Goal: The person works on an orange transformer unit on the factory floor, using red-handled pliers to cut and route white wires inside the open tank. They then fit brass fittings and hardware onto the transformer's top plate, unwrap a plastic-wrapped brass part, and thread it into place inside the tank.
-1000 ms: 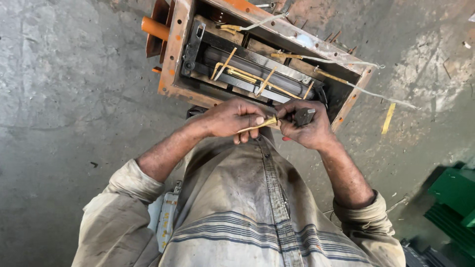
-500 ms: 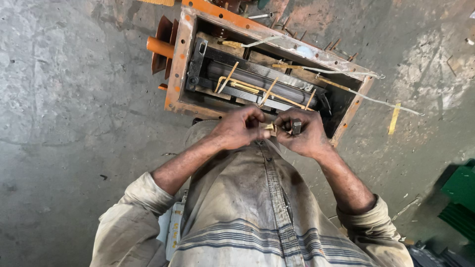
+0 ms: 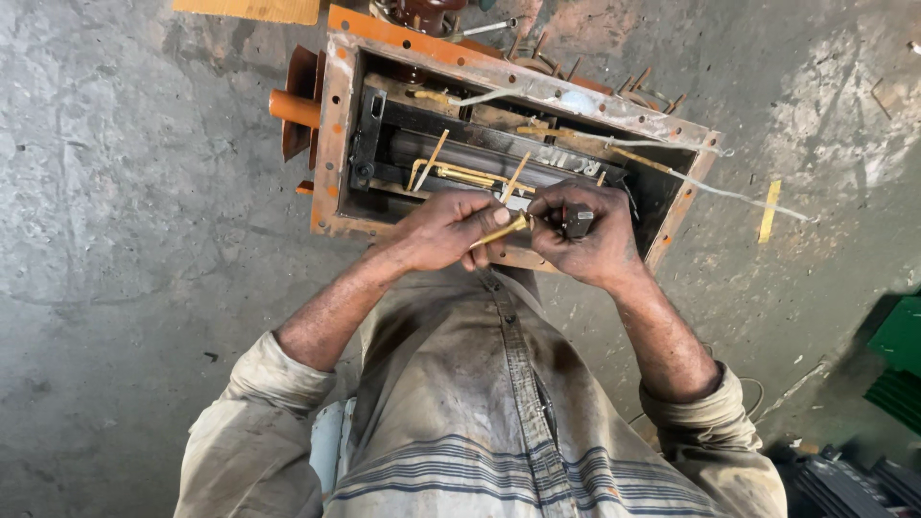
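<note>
Brass-coloured and thin, a short rod (image 3: 501,231) is pinched between the fingertips of the person's left hand (image 3: 443,230), with its far end reaching toward the right hand (image 3: 587,233). The right hand is curled tight around a small dark block-shaped part (image 3: 578,220), held just beside the rod's tip. Both hands hover close together, almost touching, above the near edge of an open metal box (image 3: 334,144) with a rusty orange rim, which stands on a grey concrete floor (image 3: 125,240). Inside the box lie a grey bar and several more brass-coloured rods (image 3: 460,174), some bent at angles. An orange tube (image 3: 293,108) sticks out of the box's left side. A pale wire (image 3: 729,187) trails from the box's right corner across the floor, near a small yellow strip (image 3: 768,211). The person wears a stained, light striped shirt (image 3: 499,422) with sleeves pushed up to the elbows. A green object (image 3: 900,336) sits at the right edge of the floor.
</note>
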`<state>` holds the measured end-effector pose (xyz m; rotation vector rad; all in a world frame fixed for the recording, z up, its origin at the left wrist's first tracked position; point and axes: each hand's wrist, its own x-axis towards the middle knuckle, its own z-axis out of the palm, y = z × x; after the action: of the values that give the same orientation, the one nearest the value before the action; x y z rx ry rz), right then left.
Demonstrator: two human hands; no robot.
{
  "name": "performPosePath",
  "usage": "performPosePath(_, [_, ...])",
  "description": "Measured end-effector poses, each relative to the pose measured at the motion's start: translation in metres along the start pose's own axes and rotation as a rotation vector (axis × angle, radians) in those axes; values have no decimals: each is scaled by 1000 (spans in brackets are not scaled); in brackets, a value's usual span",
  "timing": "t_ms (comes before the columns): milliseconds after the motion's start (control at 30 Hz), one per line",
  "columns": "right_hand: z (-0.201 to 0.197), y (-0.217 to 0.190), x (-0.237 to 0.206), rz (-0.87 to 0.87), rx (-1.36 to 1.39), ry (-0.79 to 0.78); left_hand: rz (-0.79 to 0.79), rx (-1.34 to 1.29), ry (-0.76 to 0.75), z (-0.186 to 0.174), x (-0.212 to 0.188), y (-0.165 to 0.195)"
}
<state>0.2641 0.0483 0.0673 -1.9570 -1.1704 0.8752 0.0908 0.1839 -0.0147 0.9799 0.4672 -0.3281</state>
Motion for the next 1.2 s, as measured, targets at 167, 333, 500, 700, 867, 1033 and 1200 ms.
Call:
performPosePath(167, [-4,-1,10,22,7,22,357,108,153,-3,1,10])
performPosePath(333, [-3,-1,15,-118,-5,31,-14,140,-24,-13,2,13])
performPosePath(500, [2,-2,22,-79,-6,46,300,158,130,-17,5,11])
performPosePath(700, [4,-6,29,-103,0,49,18,55,-24,-25,8,14])
performPosePath(867, [4,-3,34,-92,5,66,275,40,95,-27,12,16])
performPosePath(1033, [3,1,37,-82,-20,54,23,64,-41,-30,15,17])
performPosePath(1200, [3,4,40,-12,-36,75,143,103,83,-31,17,25])
